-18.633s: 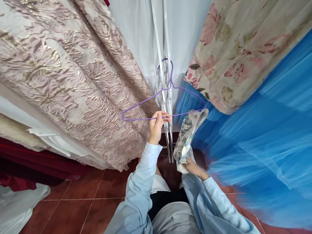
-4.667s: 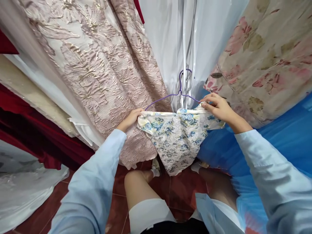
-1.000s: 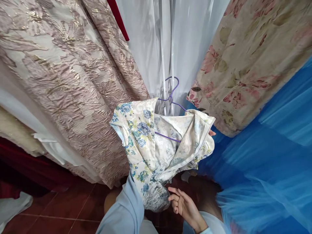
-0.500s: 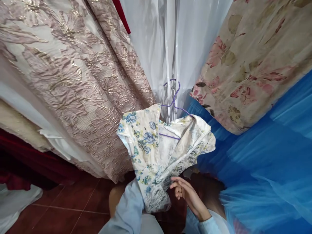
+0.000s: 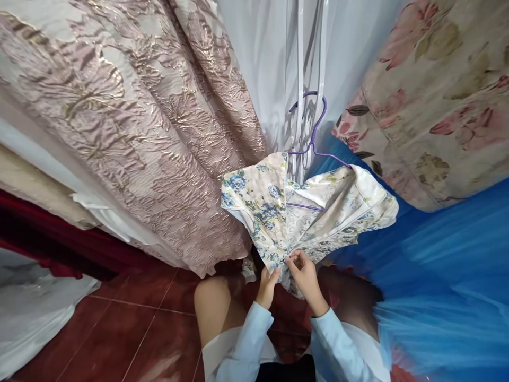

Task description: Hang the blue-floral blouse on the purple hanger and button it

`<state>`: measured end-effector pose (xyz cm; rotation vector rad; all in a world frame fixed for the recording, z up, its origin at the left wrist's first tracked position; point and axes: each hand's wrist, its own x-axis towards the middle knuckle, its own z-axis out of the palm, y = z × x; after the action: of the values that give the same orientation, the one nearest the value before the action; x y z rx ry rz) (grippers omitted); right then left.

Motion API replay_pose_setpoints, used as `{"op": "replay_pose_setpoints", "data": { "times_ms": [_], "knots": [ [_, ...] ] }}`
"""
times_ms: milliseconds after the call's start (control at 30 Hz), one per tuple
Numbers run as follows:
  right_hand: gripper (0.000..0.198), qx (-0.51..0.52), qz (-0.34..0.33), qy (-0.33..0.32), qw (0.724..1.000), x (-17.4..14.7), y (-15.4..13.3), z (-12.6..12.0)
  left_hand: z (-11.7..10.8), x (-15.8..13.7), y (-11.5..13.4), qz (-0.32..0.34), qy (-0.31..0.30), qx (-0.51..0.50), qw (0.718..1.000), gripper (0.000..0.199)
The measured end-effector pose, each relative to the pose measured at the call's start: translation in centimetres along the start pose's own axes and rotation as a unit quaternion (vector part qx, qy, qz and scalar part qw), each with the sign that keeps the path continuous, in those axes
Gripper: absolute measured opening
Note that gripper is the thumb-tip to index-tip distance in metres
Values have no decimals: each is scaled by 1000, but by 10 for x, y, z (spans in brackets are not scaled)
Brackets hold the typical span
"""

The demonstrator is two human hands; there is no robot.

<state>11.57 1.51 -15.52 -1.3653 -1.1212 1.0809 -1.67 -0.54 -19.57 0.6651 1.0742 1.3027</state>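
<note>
Floral blouse (image 5: 262, 207), cream with blue blooms, hangs in the middle of the head view on a purple hanger (image 5: 313, 144) whose hook reaches up among white straps (image 5: 301, 53). Its neckline and shoulders point to the far side, its lower end towards the person. The long axis runs far to near, down to the hands, while the shoulders spread left and right, the right one lying a little nearer. The front gapes in a V that narrows towards the person, baring the hanger's lower bar.

I see the left hand (image 5: 267, 288) with its grip closed on the lower front, thumb on top; the right hand (image 5: 305, 276), just beside it, pinches the cloth near the foot of the V. Exactly which edge they pinch is too small to tell.

Below is a floor (image 5: 131, 318) of reddish tiles with pale joints. Pink-and-gold brocade (image 5: 159, 159) fills the left, white cloth (image 5: 266, 79) the far middle, beige flowered fabric (image 5: 429, 122) the far right and blue tulle (image 5: 445, 276) the near right. Dark red cloth (image 5: 59, 249) hangs at far left.
</note>
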Motion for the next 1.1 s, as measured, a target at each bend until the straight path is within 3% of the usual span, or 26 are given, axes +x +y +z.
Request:
{"op": "replay_pose_setpoints", "data": {
  "times_ms": [133, 233, 400, 500, 567, 633, 667, 733, 800, 833, 933, 1100],
  "knots": [
    [46, -87, -12, 32, 996, -1, 1, -15, 27, -1, 5, -18, -15, 49, 999, 71],
    [46, -120, -17, 12, 993, 3, 0, -26, 43, -1, 8, -1, -5, 70, 998, 62],
    [46, -156, -6, -23, 987, 7, -1, -32, 43, 17, 8, 54, 25, 144, 988, 52],
    [46, -137, 1, -29, 990, 2, 1, -31, 27, 29, 16, 128, 110, 195, 966, 55],
    [48, -96, 15, -41, 994, -4, 3, -31, 17, 27, 21, 208, 211, 206, 932, 55],
    [51, -51, 31, -60, 996, -11, 6, -31, 13, 14, 22, 271, 261, 223, 899, 47],
    [52, -34, 37, -68, 996, -15, 7, -30, 14, 4, 20, 289, 243, 238, 895, 40],
    [53, -11, 40, -75, 996, -20, 10, -29, 21, -17, 12, 293, 135, 264, 909, 26],
    [51, 2, 38, -67, 997, -23, 11, -28, 31, -30, 2, 257, 21, 265, 929, 21],
    [51, 2, 38, -60, 997, -24, 11, -29, 35, -32, -3, 234, -7, 259, 937, 22],
    [50, -12, 35, -35, 999, -23, 8, -37, 43, -23, -11, 194, -22, 243, 950, 25],
    [51, -33, 24, -17, 999, -20, -8, -61, 50, -12, -19, 204, -106, 220, 948, 26]
  ]
}}
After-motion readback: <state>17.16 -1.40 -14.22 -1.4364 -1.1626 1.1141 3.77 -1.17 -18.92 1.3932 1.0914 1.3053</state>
